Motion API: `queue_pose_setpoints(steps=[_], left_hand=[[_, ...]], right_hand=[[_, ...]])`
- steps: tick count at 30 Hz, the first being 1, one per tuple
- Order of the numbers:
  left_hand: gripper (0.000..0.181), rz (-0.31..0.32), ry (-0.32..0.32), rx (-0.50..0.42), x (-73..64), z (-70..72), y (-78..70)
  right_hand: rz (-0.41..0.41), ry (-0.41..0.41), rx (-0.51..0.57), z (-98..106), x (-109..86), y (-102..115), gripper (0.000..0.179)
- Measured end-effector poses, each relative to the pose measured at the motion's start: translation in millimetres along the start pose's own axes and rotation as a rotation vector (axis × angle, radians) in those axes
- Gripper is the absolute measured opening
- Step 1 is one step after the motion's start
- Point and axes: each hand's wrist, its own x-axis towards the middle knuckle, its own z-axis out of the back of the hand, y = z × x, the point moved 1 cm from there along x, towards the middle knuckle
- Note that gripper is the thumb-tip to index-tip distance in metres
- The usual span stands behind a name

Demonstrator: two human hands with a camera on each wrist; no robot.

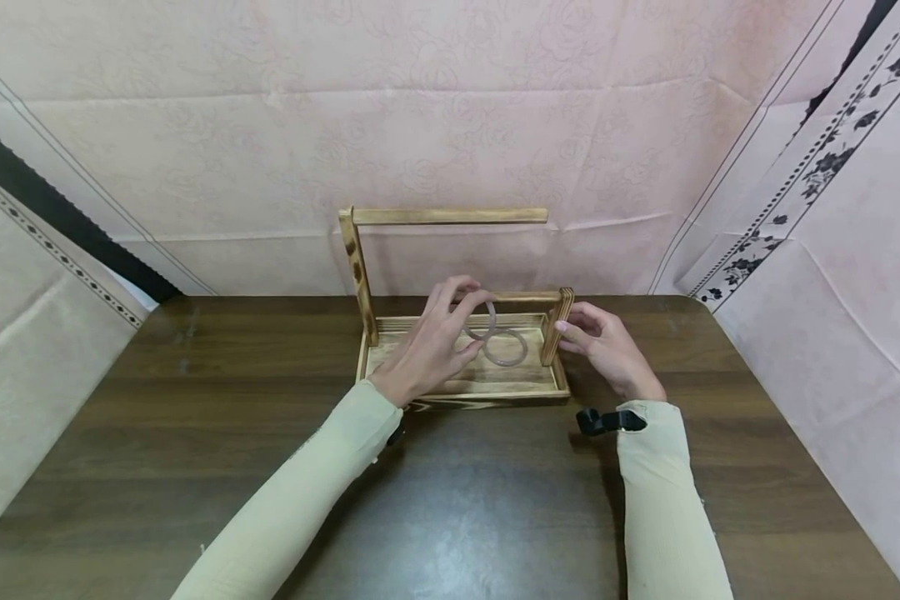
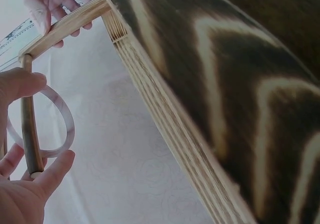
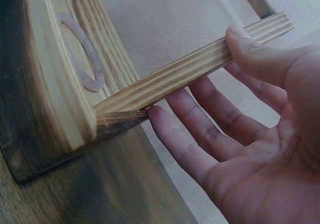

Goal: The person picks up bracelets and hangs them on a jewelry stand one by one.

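A wooden jewelry stand has a shallow tray base point(image 1: 487, 397), with a low bar point(image 1: 528, 296) on a short right post point(image 1: 557, 329). My left hand point(image 1: 431, 342) pinches a pale, translucent bangle point(image 2: 69, 126) between thumb and fingers. In the left wrist view, that bangle encircles the low bar near its free end. A second bangle point(image 3: 75, 29) lies flat in the tray. My right hand point(image 1: 607, 346) grips the short post, thumb on one face and fingers behind it, as the right wrist view shows.
A taller left post point(image 1: 357, 271) carries a higher bar point(image 1: 450, 217) above the tray. The stand sits near the back edge of a dark wooden table point(image 1: 450, 500). Patterned pale cloth point(image 1: 420, 125) hangs behind and at both sides.
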Motion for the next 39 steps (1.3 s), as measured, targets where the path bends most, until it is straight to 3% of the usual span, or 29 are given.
queue_pose_setpoints(steps=[39], left_hand=[[0.063,0.003,0.045,0.009,10.7,-12.6,-6.5]], right_hand=[[-0.009,0.0,0.024,0.3,0.2,-0.2,0.037]])
